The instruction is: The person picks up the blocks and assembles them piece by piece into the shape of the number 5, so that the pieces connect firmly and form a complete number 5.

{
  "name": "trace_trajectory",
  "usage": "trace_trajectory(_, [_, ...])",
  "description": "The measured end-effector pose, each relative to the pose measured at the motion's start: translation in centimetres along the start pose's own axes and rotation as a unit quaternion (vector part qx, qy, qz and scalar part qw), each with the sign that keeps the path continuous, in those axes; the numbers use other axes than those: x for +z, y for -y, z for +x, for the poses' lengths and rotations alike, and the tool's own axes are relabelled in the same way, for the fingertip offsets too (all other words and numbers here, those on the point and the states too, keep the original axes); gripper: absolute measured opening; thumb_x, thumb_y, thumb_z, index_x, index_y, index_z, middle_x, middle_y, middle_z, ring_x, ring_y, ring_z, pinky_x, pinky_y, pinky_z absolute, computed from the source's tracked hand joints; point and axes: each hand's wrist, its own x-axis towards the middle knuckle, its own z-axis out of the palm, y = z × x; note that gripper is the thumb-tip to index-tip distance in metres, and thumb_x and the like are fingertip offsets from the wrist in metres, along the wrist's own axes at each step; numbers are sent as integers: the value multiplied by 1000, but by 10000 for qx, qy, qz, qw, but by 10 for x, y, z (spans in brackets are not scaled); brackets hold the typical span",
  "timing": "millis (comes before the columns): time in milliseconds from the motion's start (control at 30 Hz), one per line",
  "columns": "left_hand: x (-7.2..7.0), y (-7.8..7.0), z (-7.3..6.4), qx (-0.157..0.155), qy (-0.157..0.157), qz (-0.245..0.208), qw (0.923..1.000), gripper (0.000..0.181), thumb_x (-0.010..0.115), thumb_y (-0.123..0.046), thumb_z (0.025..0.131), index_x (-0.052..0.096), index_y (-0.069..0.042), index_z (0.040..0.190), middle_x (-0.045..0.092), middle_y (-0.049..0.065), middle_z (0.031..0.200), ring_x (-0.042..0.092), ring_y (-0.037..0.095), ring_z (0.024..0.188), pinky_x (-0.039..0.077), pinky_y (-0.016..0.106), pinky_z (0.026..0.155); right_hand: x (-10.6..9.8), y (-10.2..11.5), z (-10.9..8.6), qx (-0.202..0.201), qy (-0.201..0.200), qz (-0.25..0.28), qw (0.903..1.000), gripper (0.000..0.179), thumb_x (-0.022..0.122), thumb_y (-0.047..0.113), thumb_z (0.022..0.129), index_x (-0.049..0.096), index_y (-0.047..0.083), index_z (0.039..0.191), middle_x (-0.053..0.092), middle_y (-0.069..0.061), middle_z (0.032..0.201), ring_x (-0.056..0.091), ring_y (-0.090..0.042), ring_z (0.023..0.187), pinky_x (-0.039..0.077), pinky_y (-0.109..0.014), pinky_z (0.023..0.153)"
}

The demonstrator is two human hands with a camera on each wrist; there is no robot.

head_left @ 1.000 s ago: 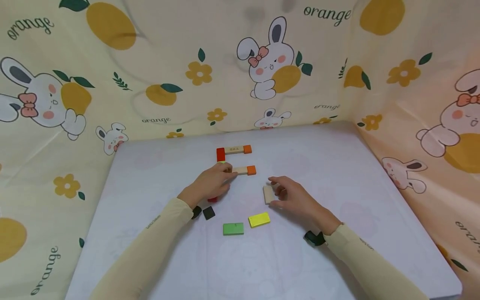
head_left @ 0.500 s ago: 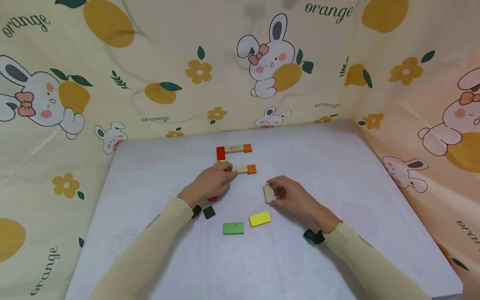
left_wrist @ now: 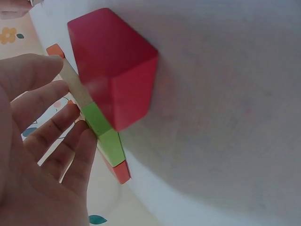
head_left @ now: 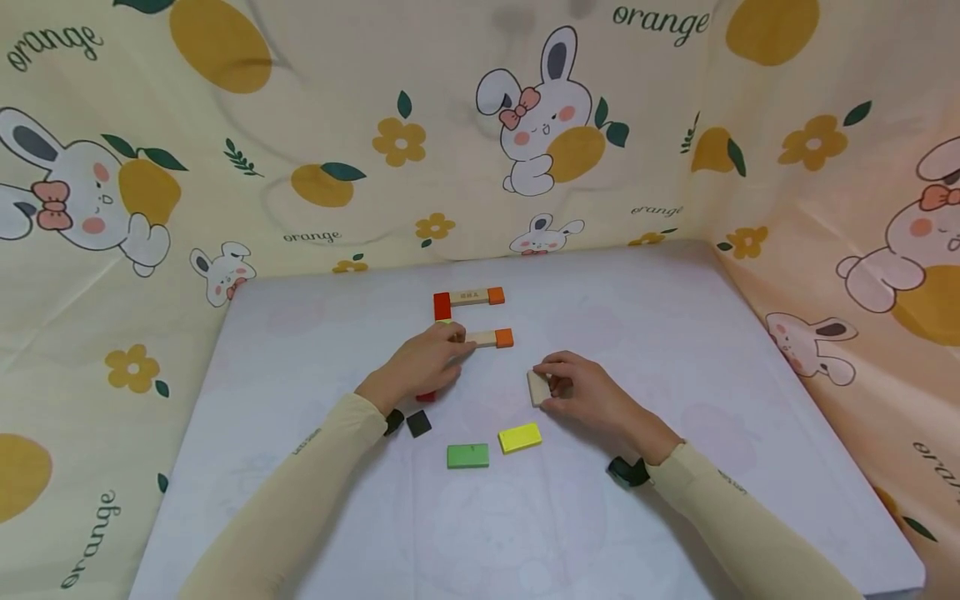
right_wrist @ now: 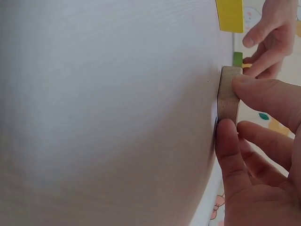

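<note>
My right hand (head_left: pixel 588 392) pinches a plain wooden block (right_wrist: pixel 229 92) by its ends, thumb at one end and a finger at the other. The block lies on the table in front of the palm. My left hand (head_left: pixel 422 362) is over a row of blocks, its fingers loosely bent. In the left wrist view its fingertips lie beside a wooden block (left_wrist: pixel 76 84) and green blocks (left_wrist: pixel 104 129); whether they touch is unclear. An orange block (head_left: pixel 504 337) ends that wooden bar. A red block (left_wrist: pixel 113 66) stands close to the left wrist, mostly hidden in the head view.
Farther back, a red block (head_left: pixel 442 306), a printed wooden block (head_left: pixel 469 297) and an orange block (head_left: pixel 496 296) adjoin. Nearer lie a black block (head_left: pixel 419 423), a green block (head_left: pixel 468 456) and a yellow block (head_left: pixel 520 437). A patterned cloth (head_left: pixel 300 125) surrounds the table.
My right hand's fingers have closed onto the wooden block's ends; earlier they were spread wider around it. The left hand has stayed in place.
</note>
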Motion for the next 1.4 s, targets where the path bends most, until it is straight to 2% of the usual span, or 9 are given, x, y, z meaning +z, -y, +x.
trace_trajectory(533, [0,-2,0,-99,48,-4,9999,54,72,-23,106,60,-20,158,54,9,152,49,25,136,50,39,113,-4,8,13,117,51,-141,9998,58,92,13,89,71,6,143,61,-7,143,62,-18,104,60,-34,89])
trace_trajectory(800, [1,-1,0,-89,-10,37,10000,53,72,-24,106,60,-20,158,54,9,152,50,25,134,50,38,113,-3,10,29,-175,9,-215,9996,57,91,14,90,71,5,142,62,-7,142,63,-17,102,59,-35,90])
trace_trajectory(1067, [3,0,0,-121,-23,25,9999,54,72,-24,105,60,-21,158,54,8,152,50,25,136,50,38,113,-1,14,45,-97,130,-318,9994,56,90,14,90,71,6,142,60,-7,142,62,-19,104,58,-35,91])
trace_trajectory(1400, [4,0,1,-105,-12,43,9999,53,72,-24,106,60,-20,158,54,8,152,50,25,136,50,38,112,-1,16,58,-318,244,-386,9984,58,89,12,91,69,4,144,61,-8,141,63,-17,102,57,-37,92])
